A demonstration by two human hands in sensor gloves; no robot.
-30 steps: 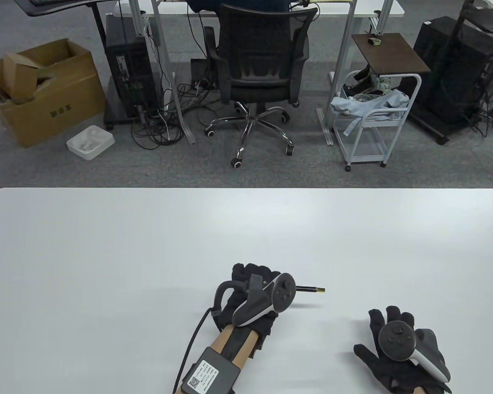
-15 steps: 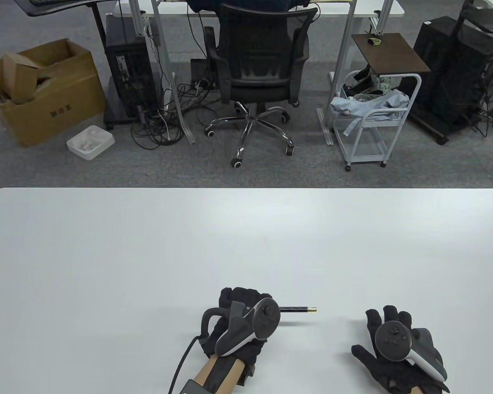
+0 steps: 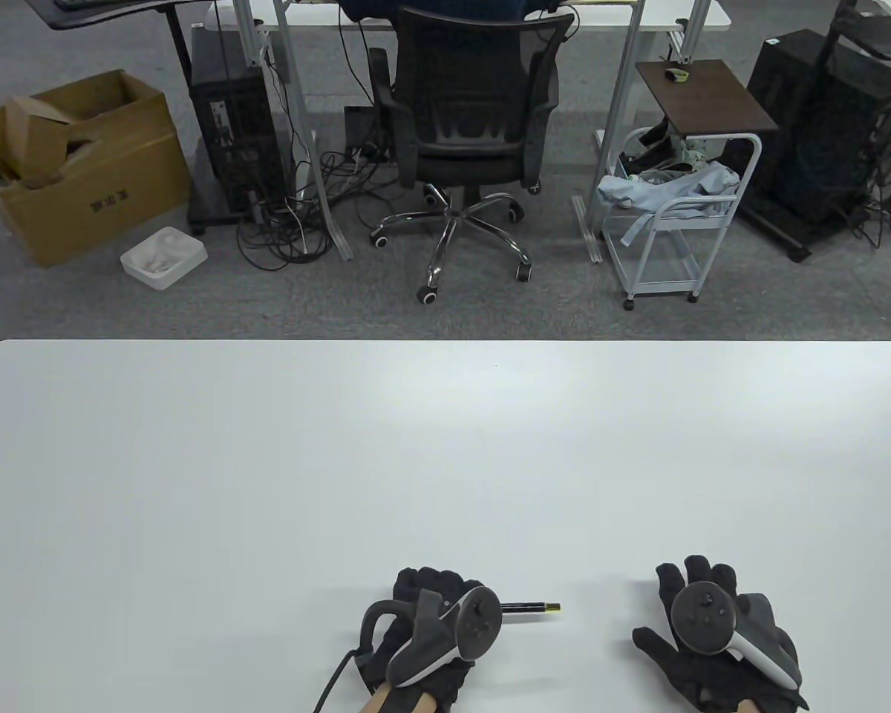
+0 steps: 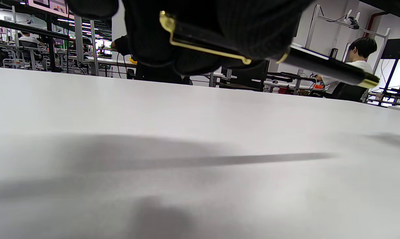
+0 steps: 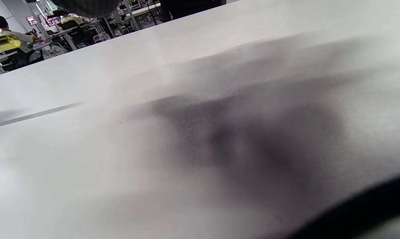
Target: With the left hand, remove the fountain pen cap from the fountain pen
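Note:
My left hand (image 3: 434,594) grips a black fountain pen (image 3: 529,608) with gold trim near the table's front edge. The pen's barrel sticks out to the right, level and above the table. In the left wrist view my fingers (image 4: 253,26) wrap the cap end, where the gold clip (image 4: 206,49) shows, and the barrel (image 4: 326,68) runs right to a gold tip. The cap sits on the pen. My right hand (image 3: 702,631) lies flat on the table, fingers spread, holding nothing, to the right of the pen.
The white table (image 3: 445,445) stretches wide beyond the hands. Past its far edge stand an office chair (image 3: 464,126), a white cart (image 3: 676,215) and a cardboard box (image 3: 74,163) on the floor.
My left hand has drawn the pen back toward the table's front edge and slightly left. My right hand has stayed nearly still.

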